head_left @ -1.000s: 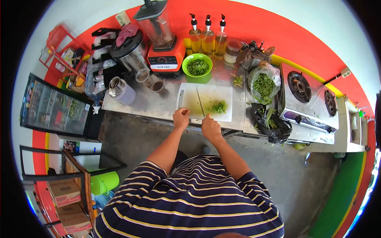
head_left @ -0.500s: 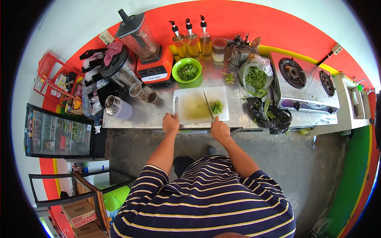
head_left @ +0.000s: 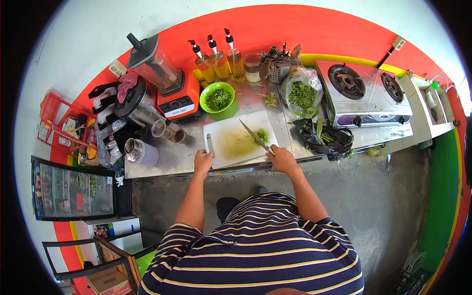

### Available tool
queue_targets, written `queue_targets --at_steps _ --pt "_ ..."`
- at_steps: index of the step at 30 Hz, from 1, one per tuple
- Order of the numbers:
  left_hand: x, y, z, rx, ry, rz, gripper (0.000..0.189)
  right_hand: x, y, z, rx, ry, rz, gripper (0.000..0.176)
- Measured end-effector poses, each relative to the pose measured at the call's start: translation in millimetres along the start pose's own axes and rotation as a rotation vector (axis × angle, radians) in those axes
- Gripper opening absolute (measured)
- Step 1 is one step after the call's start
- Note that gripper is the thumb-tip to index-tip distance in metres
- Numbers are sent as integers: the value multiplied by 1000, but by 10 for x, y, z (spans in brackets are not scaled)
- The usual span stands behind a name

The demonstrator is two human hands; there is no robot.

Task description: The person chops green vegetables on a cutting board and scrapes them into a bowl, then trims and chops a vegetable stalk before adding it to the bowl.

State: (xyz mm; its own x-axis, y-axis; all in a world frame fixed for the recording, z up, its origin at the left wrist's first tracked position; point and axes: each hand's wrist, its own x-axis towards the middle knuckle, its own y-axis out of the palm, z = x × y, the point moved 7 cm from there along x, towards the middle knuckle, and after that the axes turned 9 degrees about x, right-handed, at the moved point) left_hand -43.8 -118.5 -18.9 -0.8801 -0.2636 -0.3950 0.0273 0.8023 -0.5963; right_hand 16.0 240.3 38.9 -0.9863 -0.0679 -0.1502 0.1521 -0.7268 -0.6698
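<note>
A white cutting board (head_left: 223, 142), stained greenish in the middle, lies on the steel counter. My left hand (head_left: 203, 161) is closed at the board's front left corner, thumb and fingers on its edge. In my right hand (head_left: 282, 160) is the handle of a kitchen knife (head_left: 254, 133), whose blade slants up and left over the board. A small heap of chopped greens (head_left: 262, 135) lies on the board, partly behind the blade. Beyond the board stands a lime-green bowl (head_left: 222, 111) of cut leafy greens (head_left: 218, 99).
On the left stand a red blender (head_left: 178, 101), cups and a steel-topped container (head_left: 142, 151). Pump bottles (head_left: 220, 66) line the wall. To the right are a clear bag of greens (head_left: 302, 95), a black plastic bag (head_left: 334, 145) and a two-burner gas stove (head_left: 364, 109).
The view has turned, so the counter appears slanted and shifted left. The knife now leans further left, its tip away from the chopped heap. My left hand stays at the board's corner.
</note>
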Motion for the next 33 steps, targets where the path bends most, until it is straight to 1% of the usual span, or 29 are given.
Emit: queue_targets --at_steps 1,2,3,4,6,7,8,10,12,13,15,16,17,18,20,21,24,26,29,31,33 --pt "-76 -20 -78 5 6 7 35 -2 -59 -23 36 -5 -15 30" --pt "-169 61 -144 -191 -17 164 38 -9 -111 -40 70 -10 -29 28" --pt "-247 154 -194 -389 -46 321 42 -40 -191 -18 138 -52 -89 27" --pt "-231 166 -170 -389 -46 327 42 -56 -227 -16 136 -47 -92 27" --pt "-267 308 -265 -552 6 593 49 -55 -300 4 186 -23 -115 27" --pt "-253 338 -279 -536 25 619 54 -55 -314 31 180 -20 -115 27" --pt "-245 360 -264 -543 22 624 54 -62 -340 50 181 -8 -134 26" --pt "-242 373 -326 -659 61 644 56 -81 -391 136 171 5 -153 26" --pt "-313 332 -371 -716 55 676 57 -117 -503 270 199 6 -247 27" --pt "-385 284 -402 -763 42 703 58 -123 -523 337 190 7 -248 27" --pt "-532 154 -485 -828 63 714 56 -188 -638 460 265 22 -341 27" --pt "-584 71 -518 -883 91 719 54 -217 -697 571 258 21 -333 27" --pt "-621 -10 -544 -903 146 744 59 -234 -779 657 254 60 -326 27" --pt "-674 -109 -600 -907 152 739 59 -235 -849 736 250 98 -321 28" --pt "-795 -294 -729 -990 150 718 65 -181 -983 896 233 93 -308 27" --pt "-806 -368 -773 -995 173 755 69 -124 -1030 941 222 97 -295 27" --pt "-881 -527 -848 -956 167 686 72 155 -1080 1041 237 11 -263 26" --pt "-920 -589 -913 -976 179 641 74 370 -1042 1105 255 -23 -207 26" --pt "-961 -566 -988 -1024 194 549 76 747 -989 1166 219 -115 -112 29" --pt "-1060 -507 -975 -1055 168 479 76 905 -947 1245 219 -188 -31 29" --pt "-1166 -443 -1016 -993 181 425 73 1000 -910 1305 213 -246 35 28"
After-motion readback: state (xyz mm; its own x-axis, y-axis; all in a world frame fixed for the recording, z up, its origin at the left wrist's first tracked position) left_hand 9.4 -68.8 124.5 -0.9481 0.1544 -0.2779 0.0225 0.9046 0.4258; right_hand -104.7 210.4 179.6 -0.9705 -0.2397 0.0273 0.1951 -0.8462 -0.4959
